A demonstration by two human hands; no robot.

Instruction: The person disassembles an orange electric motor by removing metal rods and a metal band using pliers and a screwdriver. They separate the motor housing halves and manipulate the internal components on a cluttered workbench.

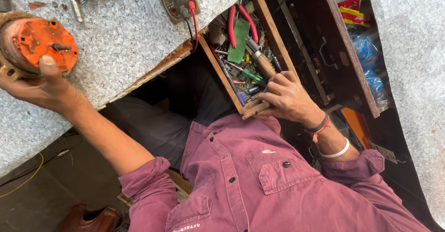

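The left hand grips the round orange motor part on the speckled table, at about nine o'clock. The right hand is curled on the front edge of an open wooden drawer, at three o'clock. The drawer is full of screwdrivers, red wires and a green board.

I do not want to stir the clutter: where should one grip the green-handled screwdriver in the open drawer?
Grip the screwdriver by its green handle, from above: the drawer opens upward, the handle lies on top, and its shaft is buried among other tools.
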